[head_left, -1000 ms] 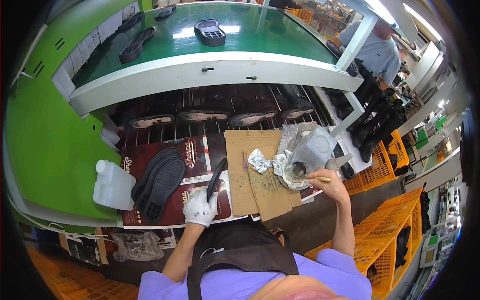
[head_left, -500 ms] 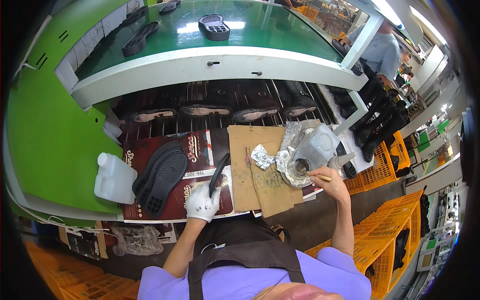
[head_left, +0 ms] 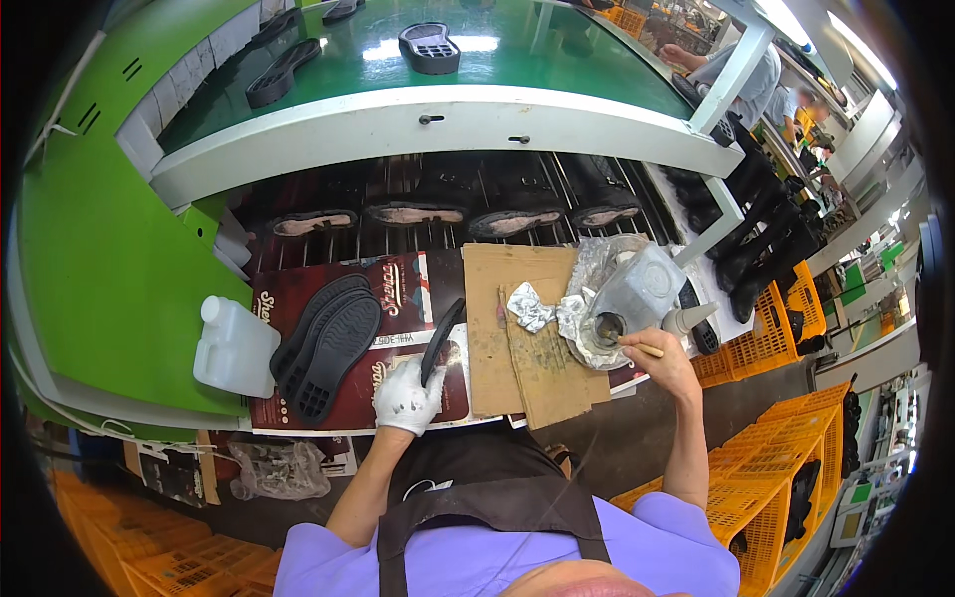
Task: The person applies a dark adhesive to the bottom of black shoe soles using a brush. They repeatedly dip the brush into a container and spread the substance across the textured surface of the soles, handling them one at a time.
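Note:
My left hand point(head_left: 408, 398), in a stained white glove, grips a black shoe sole point(head_left: 442, 341) that stands on edge over dark red printed cardboard. My bare right hand point(head_left: 665, 363) is closed round the wooden handle of a brush point(head_left: 649, 349). The brush's far end reaches into the dark opening of a cloudy plastic jug point(head_left: 647, 284) lying tilted on crumpled wrapping. Crumpled white foil point(head_left: 530, 306) sits left of that opening, on brown cardboard point(head_left: 494, 348). Left of my gloved hand, more black soles point(head_left: 336, 348) lie overlapping.
A white capped jug point(head_left: 236, 348) stands at the left. Black boots point(head_left: 413, 213) line the rack behind, under a green belt point(head_left: 557, 60) carrying soles. A grey nozzle-shaped piece point(head_left: 688, 317) is beside the tilted jug. Orange crates point(head_left: 766, 468) stand at right; a person point(head_left: 751, 70) is beyond.
The whole view has shifted slightly. Both hands keep their grips, and the brush stays at the jug's opening. At the far right, the other person has moved, with a hand now showing by the belt.

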`<state>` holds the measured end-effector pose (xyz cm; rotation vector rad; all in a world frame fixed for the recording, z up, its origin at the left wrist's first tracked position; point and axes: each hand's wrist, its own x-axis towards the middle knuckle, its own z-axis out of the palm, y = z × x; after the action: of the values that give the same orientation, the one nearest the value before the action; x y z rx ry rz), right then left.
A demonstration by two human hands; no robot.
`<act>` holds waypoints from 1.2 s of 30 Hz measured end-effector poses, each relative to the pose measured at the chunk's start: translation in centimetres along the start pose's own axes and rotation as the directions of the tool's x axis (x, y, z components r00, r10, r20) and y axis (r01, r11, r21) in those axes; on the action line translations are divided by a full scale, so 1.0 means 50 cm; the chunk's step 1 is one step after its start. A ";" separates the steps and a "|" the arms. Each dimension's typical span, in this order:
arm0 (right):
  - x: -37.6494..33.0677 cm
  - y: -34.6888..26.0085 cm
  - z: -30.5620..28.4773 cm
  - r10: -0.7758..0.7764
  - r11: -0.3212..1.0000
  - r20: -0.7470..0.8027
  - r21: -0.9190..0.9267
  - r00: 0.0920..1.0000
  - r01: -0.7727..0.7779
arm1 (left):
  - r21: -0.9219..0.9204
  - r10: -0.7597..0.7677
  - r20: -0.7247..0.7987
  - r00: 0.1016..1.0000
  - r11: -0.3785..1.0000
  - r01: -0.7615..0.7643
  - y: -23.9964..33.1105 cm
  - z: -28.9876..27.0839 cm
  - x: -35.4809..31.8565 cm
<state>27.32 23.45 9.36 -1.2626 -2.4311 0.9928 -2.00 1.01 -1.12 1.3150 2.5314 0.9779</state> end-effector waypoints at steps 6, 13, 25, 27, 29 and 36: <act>0.001 0.021 0.002 -0.008 0.998 0.061 0.067 0.998 0.004 | -0.024 -0.011 0.002 1.000 1.000 0.011 0.002 0.000 0.002; -0.004 0.020 0.009 -0.124 0.992 0.060 -0.030 0.990 0.126 | -0.032 0.004 0.034 0.999 0.999 -0.003 -0.007 0.002 0.005; -0.025 0.114 0.039 0.257 0.511 -0.114 0.859 0.960 -0.034 | -0.735 0.038 0.561 0.827 -0.437 0.519 0.015 -0.098 0.046; -0.025 0.137 0.068 0.322 0.277 -0.089 0.961 0.942 -0.004 | -0.742 0.079 0.503 0.860 -0.471 0.477 0.027 -0.092 0.051; -0.023 0.139 0.090 0.329 0.117 -0.057 0.993 0.943 0.019 | -0.744 0.103 0.478 0.872 -0.480 0.465 0.026 -0.087 0.049; -0.009 0.150 0.105 0.287 -0.094 -0.081 0.989 0.954 0.112 | -0.792 0.216 0.374 0.902 -0.431 0.432 0.025 -0.077 0.041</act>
<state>29.84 23.68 0.55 -0.7334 -0.6169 1.9086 -3.89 1.24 3.01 0.3146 0.4187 1.7965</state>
